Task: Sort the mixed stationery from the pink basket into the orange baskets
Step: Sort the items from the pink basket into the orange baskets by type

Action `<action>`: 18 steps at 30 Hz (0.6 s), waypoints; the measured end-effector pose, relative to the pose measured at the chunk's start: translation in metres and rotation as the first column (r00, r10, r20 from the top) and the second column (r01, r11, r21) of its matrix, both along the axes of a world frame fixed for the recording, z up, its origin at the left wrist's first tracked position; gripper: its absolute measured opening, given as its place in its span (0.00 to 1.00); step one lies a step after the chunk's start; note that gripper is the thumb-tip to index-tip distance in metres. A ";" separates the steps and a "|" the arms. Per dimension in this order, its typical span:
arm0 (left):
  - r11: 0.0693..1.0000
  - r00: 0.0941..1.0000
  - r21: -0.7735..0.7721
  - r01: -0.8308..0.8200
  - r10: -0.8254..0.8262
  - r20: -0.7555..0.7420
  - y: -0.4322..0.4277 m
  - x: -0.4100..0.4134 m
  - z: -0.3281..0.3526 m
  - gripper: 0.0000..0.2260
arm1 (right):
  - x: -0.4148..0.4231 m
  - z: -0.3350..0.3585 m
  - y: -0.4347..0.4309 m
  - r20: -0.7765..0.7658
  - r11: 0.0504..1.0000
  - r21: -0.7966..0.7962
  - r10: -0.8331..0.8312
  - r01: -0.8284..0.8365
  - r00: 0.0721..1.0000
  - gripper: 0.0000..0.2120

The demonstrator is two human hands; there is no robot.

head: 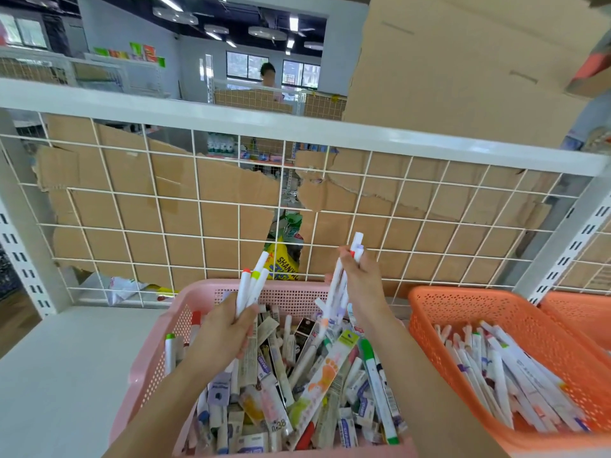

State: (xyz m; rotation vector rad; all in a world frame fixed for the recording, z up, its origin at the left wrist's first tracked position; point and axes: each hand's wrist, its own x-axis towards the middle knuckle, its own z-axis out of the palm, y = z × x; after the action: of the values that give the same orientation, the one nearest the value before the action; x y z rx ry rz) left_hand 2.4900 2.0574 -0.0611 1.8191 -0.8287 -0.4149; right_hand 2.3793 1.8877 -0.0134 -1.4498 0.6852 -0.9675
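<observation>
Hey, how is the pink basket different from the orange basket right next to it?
The pink basket is heaped with mixed stationery lying every way; the orange basket holds a shallow layer of white pens, roughly aligned. The pink basket looks nearly full, while the orange basket's inner wall mostly shows. The left hand and right hand grip pens above the pink basket, not the orange. Both are perforated plastic.

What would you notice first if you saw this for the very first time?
The pink basket in the middle, heaped with mixed stationery, grabs the eye. Above it the left hand and the right hand each grip a bunch of white pens. To the right sits an orange basket holding sorted pens.
</observation>
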 end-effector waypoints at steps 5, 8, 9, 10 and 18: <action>1.000 1.000 -0.021 -0.005 0.006 0.019 0.000 -0.003 0.005 0.07 | -0.025 0.017 -0.002 -0.029 0.989 -0.110 -0.099 0.095 0.995 0.11; 1.000 0.999 -0.018 0.020 -0.019 0.032 -0.001 -0.006 0.012 0.07 | -0.051 0.020 -0.010 -0.137 0.974 -0.183 -0.162 0.136 0.977 0.11; 1.000 0.999 -0.020 0.024 -0.023 0.035 -0.002 -0.007 0.014 0.08 | -0.061 0.019 -0.015 -0.171 0.964 -0.219 -0.189 0.150 0.967 0.10; 0.999 0.999 -0.028 0.029 -0.028 0.033 -0.002 -0.008 0.017 0.08 | -0.072 0.019 -0.018 -0.207 0.953 -0.253 -0.219 0.164 0.953 0.10; 0.995 0.999 -0.096 0.040 -0.041 -0.005 -0.017 -0.048 0.035 0.09 | -0.173 0.003 -0.049 -0.236 0.892 -0.290 -0.417 0.346 0.878 0.15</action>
State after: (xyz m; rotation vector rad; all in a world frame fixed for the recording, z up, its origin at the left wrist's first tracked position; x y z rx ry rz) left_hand 2.4420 2.0403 -0.0258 1.7135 -0.8675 -0.4009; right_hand 2.2063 1.8386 -0.0106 -1.7296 1.1410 -1.1835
